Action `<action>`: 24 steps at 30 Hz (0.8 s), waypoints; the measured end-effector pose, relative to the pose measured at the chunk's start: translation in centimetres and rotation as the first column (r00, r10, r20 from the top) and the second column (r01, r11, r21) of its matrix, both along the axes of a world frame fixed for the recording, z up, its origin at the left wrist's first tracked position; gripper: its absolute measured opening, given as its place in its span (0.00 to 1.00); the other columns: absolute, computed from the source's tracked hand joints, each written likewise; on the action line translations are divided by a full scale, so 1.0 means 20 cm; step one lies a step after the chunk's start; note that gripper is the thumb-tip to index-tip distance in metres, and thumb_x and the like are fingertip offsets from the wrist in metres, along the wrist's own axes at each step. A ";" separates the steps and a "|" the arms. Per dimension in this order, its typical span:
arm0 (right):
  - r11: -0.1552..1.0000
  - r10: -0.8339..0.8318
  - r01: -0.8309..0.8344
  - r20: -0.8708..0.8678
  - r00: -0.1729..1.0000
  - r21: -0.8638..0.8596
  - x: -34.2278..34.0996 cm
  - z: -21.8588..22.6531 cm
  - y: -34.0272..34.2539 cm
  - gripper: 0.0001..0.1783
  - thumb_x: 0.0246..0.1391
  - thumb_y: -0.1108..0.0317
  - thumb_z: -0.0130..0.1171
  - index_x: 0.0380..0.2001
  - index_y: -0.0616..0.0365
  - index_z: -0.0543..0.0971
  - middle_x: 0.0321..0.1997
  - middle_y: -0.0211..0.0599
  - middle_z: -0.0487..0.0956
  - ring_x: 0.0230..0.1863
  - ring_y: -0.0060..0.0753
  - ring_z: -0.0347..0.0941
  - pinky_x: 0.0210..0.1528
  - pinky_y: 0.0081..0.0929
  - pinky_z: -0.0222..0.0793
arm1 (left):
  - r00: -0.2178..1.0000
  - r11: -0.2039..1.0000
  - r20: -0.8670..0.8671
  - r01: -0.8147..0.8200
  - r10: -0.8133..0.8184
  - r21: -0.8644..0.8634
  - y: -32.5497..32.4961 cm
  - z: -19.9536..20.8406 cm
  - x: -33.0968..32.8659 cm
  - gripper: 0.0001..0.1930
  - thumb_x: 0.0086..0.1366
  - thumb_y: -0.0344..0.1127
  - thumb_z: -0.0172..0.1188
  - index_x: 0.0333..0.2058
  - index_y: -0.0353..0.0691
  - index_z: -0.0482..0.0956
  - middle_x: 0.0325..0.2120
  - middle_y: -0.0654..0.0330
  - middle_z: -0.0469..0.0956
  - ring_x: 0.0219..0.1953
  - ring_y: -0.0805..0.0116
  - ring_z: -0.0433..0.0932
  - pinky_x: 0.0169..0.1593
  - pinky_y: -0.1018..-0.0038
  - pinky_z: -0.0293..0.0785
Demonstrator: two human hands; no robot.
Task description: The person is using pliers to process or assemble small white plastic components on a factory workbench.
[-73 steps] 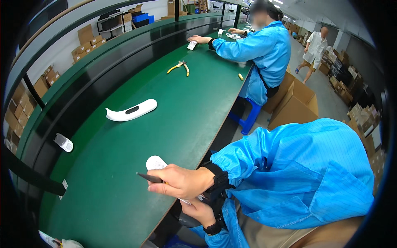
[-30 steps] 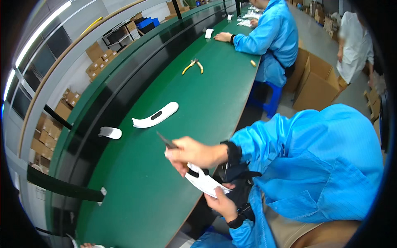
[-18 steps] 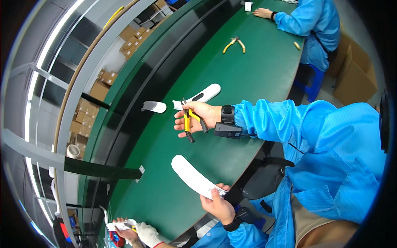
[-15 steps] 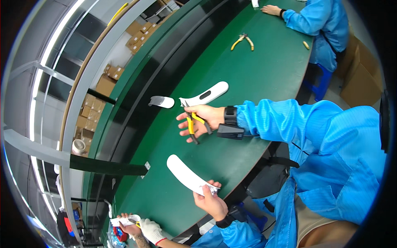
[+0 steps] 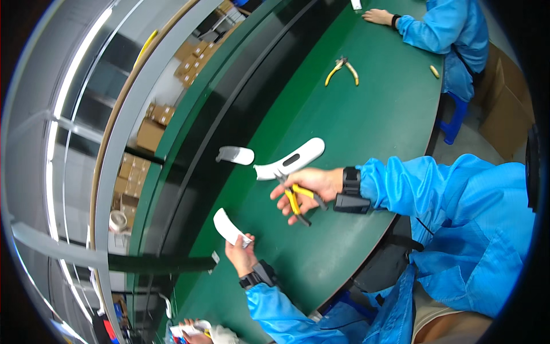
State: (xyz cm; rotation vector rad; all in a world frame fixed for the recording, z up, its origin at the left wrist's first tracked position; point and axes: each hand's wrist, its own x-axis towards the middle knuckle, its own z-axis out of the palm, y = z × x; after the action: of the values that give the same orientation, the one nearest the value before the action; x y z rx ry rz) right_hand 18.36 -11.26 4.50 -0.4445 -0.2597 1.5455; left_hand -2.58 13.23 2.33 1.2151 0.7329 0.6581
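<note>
My left hand (image 5: 243,259) is closed around one end of a white curved plastic piece (image 5: 227,227), which slants up and away over the bench. A pair of yellow-and-black pliers (image 5: 294,198) lies across my right hand (image 5: 318,186), gripped loosely, with its jaws toward the far side. Just beyond those jaws, a long white curved shell (image 5: 302,156) with a dark oval slot rests on the green bench. To its left is a smaller white piece (image 5: 240,155) with a grey inner side.
Another pair of yellow-handled pliers (image 5: 342,70) lies farther off on the green bench (image 5: 378,114). A co-worker's hand (image 5: 378,16) rests at the far end. Another person's hands (image 5: 200,333) work at the lower left. A dark post (image 5: 160,263) stands at the bench's left side.
My left hand has moved left and away with the white piece, which now appears shorter and turned. The view has shifted; the pliers remain in my right hand.
</note>
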 end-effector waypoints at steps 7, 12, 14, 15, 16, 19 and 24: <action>0.988 -0.133 0.129 0.044 0.990 0.082 0.10 0.00 -0.13 0.24 0.66 0.55 0.44 0.59 0.57 0.63 0.45 0.49 0.75 0.47 0.45 0.76 0.56 0.55 0.70 | 0.747 0.559 -0.283 -0.140 0.601 0.817 0.46 -0.01 0.52 0.35 0.56 0.32 0.65 0.59 0.25 0.60 0.50 0.40 0.72 0.54 0.46 0.69 0.60 0.61 0.62; 0.941 -0.280 0.291 -0.089 0.956 0.170 0.15 0.04 -0.20 0.25 0.68 0.54 0.39 0.57 0.61 0.63 0.47 0.51 0.72 0.49 0.49 0.73 0.58 0.54 0.69 | 0.909 0.366 -0.251 0.121 0.333 0.923 -0.03 0.05 0.64 0.31 0.52 0.23 0.59 0.57 0.31 0.63 0.54 0.44 0.67 0.57 0.46 0.66 0.61 0.59 0.60; 0.929 -0.326 0.340 -0.114 0.939 0.145 0.15 0.05 -0.20 0.26 0.68 0.53 0.38 0.56 0.65 0.64 0.45 0.49 0.73 0.47 0.48 0.74 0.57 0.52 0.69 | 0.951 0.105 -0.284 0.272 0.126 0.957 -0.27 0.14 0.71 0.36 0.46 0.21 0.58 0.58 0.32 0.63 0.55 0.45 0.67 0.59 0.45 0.64 0.64 0.57 0.57; 0.928 -0.324 0.345 -0.155 0.933 0.140 0.17 0.04 -0.21 0.24 0.67 0.55 0.39 0.53 0.66 0.66 0.42 0.48 0.74 0.45 0.47 0.74 0.55 0.51 0.70 | 0.948 0.004 -0.319 0.319 0.022 0.948 -0.35 0.16 0.75 0.38 0.45 0.21 0.57 0.60 0.33 0.62 0.55 0.45 0.67 0.60 0.47 0.64 0.64 0.59 0.58; 0.923 -0.326 0.359 -0.212 0.921 0.141 0.18 0.00 -0.20 0.24 0.66 0.55 0.38 0.52 0.66 0.66 0.41 0.48 0.75 0.43 0.47 0.74 0.54 0.50 0.70 | 0.921 -0.056 -0.382 0.378 -0.076 0.924 -0.43 0.15 0.80 0.39 0.44 0.21 0.57 0.60 0.33 0.61 0.56 0.45 0.66 0.61 0.47 0.63 0.64 0.60 0.58; 0.931 -0.295 0.334 -0.236 0.926 0.148 0.20 0.04 -0.08 0.23 0.62 0.58 0.39 0.51 0.67 0.66 0.38 0.44 0.74 0.42 0.47 0.74 0.51 0.52 0.71 | 0.838 -0.205 -0.543 0.540 0.044 0.816 -0.46 0.15 0.84 0.35 0.48 0.27 0.58 0.60 0.40 0.64 0.58 0.51 0.67 0.64 0.52 0.61 0.67 0.50 0.50; 0.872 -0.450 0.480 -0.229 0.863 0.094 0.26 0.04 -0.19 0.23 0.61 0.60 0.39 0.52 0.66 0.68 0.44 0.48 0.73 0.47 0.51 0.73 0.55 0.58 0.67 | 0.682 -0.196 -0.714 0.731 0.161 0.654 -0.52 0.07 0.87 0.24 0.56 0.37 0.60 0.52 0.43 0.72 0.51 0.58 0.74 0.59 0.58 0.67 0.63 0.40 0.51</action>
State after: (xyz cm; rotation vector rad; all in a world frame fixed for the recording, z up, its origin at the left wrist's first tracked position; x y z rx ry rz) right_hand 23.64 -14.96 5.37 -0.2084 -0.0962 1.0726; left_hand 14.73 2.83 3.72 3.1935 0.1395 0.1810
